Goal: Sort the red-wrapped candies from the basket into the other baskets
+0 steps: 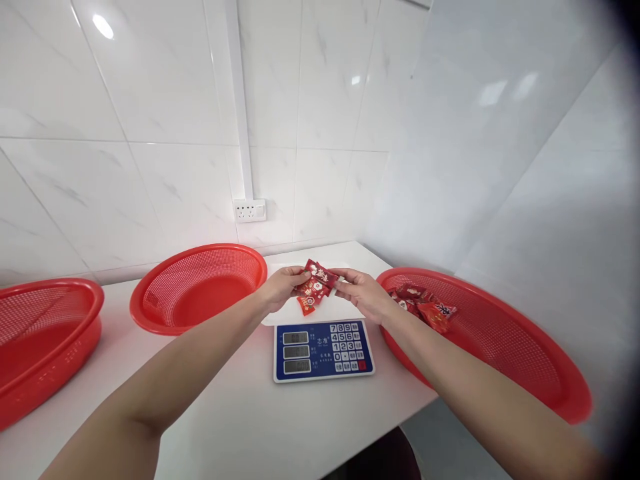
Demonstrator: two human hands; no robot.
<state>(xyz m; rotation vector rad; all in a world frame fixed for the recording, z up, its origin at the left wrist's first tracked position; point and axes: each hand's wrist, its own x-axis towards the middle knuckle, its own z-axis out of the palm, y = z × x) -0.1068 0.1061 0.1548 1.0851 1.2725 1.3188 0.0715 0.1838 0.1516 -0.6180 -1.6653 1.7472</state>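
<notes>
Above the white pan [345, 311] of a digital scale [324, 367], both my hands are closed on small red printed packets [320, 275]. Fingers and thumb of my left hand [281, 288] pinch the packets' left side. At the right end, my right hand [369, 295] grips a packet by its pale edge. The packets overlap, so how many each hand holds is unclear. An orange-red packet [307, 305] shows just below them; whether it hangs from my fingers or lies on the pan I cannot tell. The scale's blue panel has keys and three small displays.
To the right, a red plastic basket [520, 360] contains several red packets [425, 308], partly behind my right forearm. Two more red baskets stand at the left, one near the wall [200, 250] and one at the frame's edge [50, 363]. A wall socket [250, 211] is behind the white table [240, 427].
</notes>
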